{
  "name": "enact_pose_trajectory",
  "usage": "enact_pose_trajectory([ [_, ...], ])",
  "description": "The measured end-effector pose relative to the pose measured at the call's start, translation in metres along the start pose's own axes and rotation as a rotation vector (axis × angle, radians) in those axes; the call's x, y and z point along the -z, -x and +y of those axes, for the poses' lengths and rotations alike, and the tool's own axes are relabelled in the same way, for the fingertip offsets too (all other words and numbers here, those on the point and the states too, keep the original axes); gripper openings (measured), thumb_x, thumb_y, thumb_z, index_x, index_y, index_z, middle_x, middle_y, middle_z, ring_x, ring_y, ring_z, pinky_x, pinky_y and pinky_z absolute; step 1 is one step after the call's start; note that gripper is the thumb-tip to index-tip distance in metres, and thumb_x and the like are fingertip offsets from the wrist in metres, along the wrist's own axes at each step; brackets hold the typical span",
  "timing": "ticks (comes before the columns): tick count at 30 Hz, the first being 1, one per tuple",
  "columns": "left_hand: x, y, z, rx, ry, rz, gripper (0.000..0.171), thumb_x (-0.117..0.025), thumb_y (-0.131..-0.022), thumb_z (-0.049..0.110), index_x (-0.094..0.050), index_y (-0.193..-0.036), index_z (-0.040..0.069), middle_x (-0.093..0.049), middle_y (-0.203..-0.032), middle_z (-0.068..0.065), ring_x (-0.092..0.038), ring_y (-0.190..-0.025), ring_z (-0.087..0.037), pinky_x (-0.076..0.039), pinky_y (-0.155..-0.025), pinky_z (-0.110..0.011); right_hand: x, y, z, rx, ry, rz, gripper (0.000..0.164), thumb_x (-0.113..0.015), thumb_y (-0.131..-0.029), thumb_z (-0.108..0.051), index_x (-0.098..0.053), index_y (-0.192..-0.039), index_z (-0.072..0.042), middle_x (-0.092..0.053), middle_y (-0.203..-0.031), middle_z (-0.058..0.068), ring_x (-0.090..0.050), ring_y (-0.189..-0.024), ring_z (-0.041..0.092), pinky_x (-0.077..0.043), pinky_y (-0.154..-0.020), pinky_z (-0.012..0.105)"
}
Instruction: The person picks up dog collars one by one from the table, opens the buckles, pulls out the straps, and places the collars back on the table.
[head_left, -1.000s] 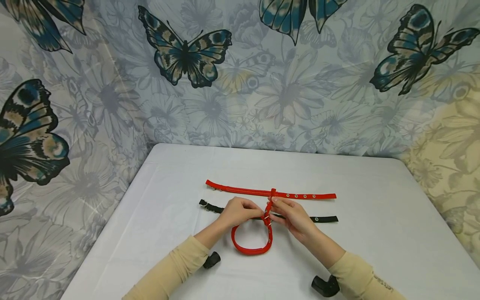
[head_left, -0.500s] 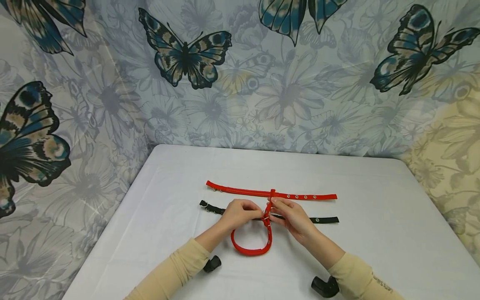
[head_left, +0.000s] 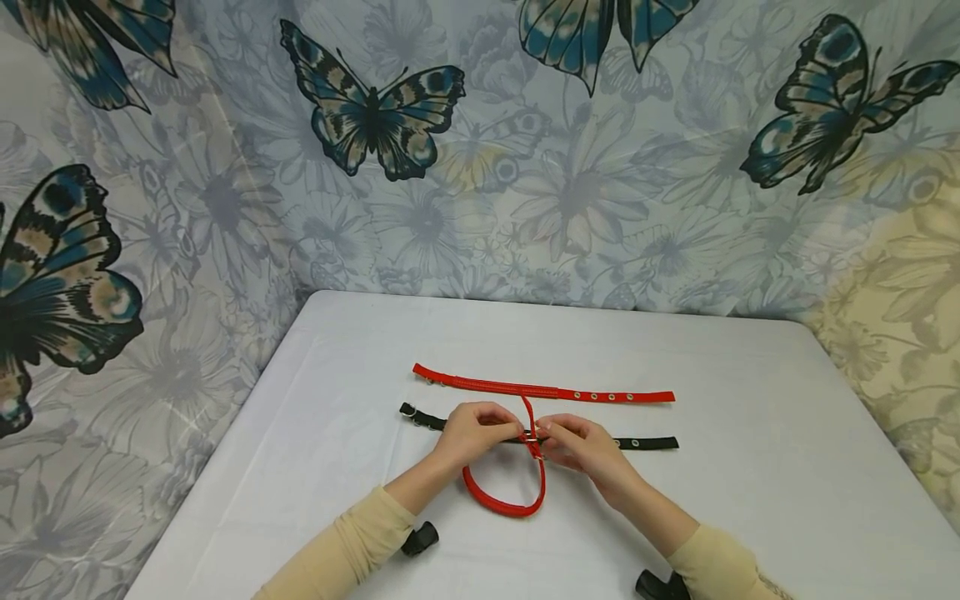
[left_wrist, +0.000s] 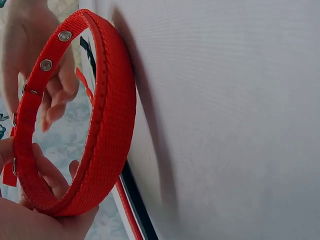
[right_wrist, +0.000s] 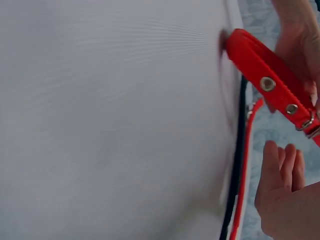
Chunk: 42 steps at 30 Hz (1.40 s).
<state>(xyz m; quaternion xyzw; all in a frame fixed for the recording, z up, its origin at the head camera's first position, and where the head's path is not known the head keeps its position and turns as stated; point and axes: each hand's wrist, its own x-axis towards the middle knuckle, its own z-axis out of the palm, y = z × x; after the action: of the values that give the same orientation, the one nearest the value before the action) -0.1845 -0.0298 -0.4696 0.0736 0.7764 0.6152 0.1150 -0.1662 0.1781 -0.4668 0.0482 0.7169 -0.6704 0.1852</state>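
Observation:
A red pet collar (head_left: 504,506), with metal eyelets and a buckle, is bent into a loop and raised over the table. My left hand (head_left: 474,429) grips it near the buckle; in the left wrist view, my left fingers (left_wrist: 50,175) pass through the loop. At the buckle's other side, the thumb and index finger of my right hand (head_left: 588,450) pinch the collar. In the right wrist view, the remaining right fingers (right_wrist: 285,170) extend loosely below the collar (right_wrist: 260,70). The strap's loose end stands up above the buckle. Behind the hands lies a black collar (head_left: 648,443), partly hidden.
Farther back, a second red collar (head_left: 510,389) lies stretched out flat on the white table (head_left: 360,333). Beside the sleeves show black cylindrical pieces (head_left: 420,538). Butterfly-patterned cloth (head_left: 435,225) hangs behind the table.
My right hand has left the strap's upper end and come down to the buckle. The loose end now leans left, and the loop has dropped slightly. My left hand keeps its grip.

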Motion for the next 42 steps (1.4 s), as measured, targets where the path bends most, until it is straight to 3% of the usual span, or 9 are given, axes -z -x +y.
enact_pose_trajectory([
  [8,0.003,0.003,-0.007,0.045,0.134,0.038,0.015,-0.076,-0.083,0.017,-0.075,-0.092,0.005,-0.072,-0.085,-0.001,-0.063,-0.079,-0.012,-0.055,-0.078,-0.035,0.002,0.011,0.015,0.007,0.142,-0.139,0.033,-0.072,-0.089,-0.029,-0.067,-0.103,0.001,-0.07,-0.096,0.008,-0.063,-0.088,0.018,-0.056,-0.082,0.034],
  [14,0.002,0.005,-0.007,0.107,0.285,0.019,0.016,-0.072,-0.086,0.01,-0.071,-0.096,-0.003,-0.072,-0.087,-0.004,-0.065,-0.08,-0.012,-0.056,-0.083,-0.037,-0.004,0.009,0.013,0.001,0.13,-0.086,0.034,-0.074,-0.087,-0.033,-0.066,-0.101,-0.003,-0.069,-0.087,0.01,-0.061,-0.082,0.019,-0.054,-0.077,0.031],
  [21,0.009,0.021,0.017,0.101,0.21,0.035,0.017,-0.071,-0.087,0.01,-0.071,-0.096,-0.003,-0.072,-0.085,-0.003,-0.064,-0.08,-0.012,-0.052,-0.076,-0.028,-0.003,0.007,0.012,0.023,0.086,-0.071,0.035,-0.074,-0.088,-0.03,-0.065,-0.106,-0.001,-0.07,-0.093,0.012,-0.063,-0.079,0.02,-0.055,-0.077,0.031],
  [25,0.011,0.027,0.021,0.102,0.205,0.041,0.017,-0.071,-0.087,0.012,-0.072,-0.096,-0.003,-0.072,-0.085,-0.003,-0.064,-0.081,-0.011,-0.05,-0.075,-0.026,-0.002,0.007,0.013,0.029,0.064,-0.057,0.035,-0.074,-0.088,-0.029,-0.066,-0.107,0.0,-0.07,-0.098,0.014,-0.064,-0.081,0.02,-0.056,-0.078,0.031],
  [28,0.011,0.026,0.018,0.115,0.21,0.042,0.018,-0.071,-0.087,0.012,-0.072,-0.096,-0.003,-0.073,-0.086,-0.003,-0.064,-0.082,-0.011,-0.049,-0.077,-0.026,-0.001,0.007,0.014,0.028,0.052,-0.04,0.035,-0.075,-0.087,-0.028,-0.066,-0.106,0.0,-0.07,-0.099,0.014,-0.065,-0.081,0.021,-0.056,-0.078,0.031],
  [35,0.008,0.012,-0.015,0.124,0.221,0.06,0.021,-0.073,-0.086,0.018,-0.074,-0.099,0.001,-0.072,-0.089,0.0,-0.063,-0.083,-0.01,-0.049,-0.074,-0.024,0.0,0.006,0.016,0.028,0.044,-0.033,0.037,-0.077,-0.085,-0.028,-0.067,-0.109,-0.002,-0.069,-0.096,0.014,-0.064,-0.079,0.02,-0.056,-0.075,0.031],
  [42,0.007,0.013,-0.012,0.136,0.202,0.093,0.023,-0.076,-0.083,0.02,-0.074,-0.094,0.001,-0.07,-0.084,0.001,-0.059,-0.081,-0.01,-0.046,-0.073,-0.024,0.002,0.008,0.014,0.024,0.025,-0.064,0.038,-0.073,-0.089,-0.027,-0.066,-0.117,-0.002,-0.068,-0.096,0.011,-0.063,-0.08,0.018,-0.056,-0.077,0.03],
])
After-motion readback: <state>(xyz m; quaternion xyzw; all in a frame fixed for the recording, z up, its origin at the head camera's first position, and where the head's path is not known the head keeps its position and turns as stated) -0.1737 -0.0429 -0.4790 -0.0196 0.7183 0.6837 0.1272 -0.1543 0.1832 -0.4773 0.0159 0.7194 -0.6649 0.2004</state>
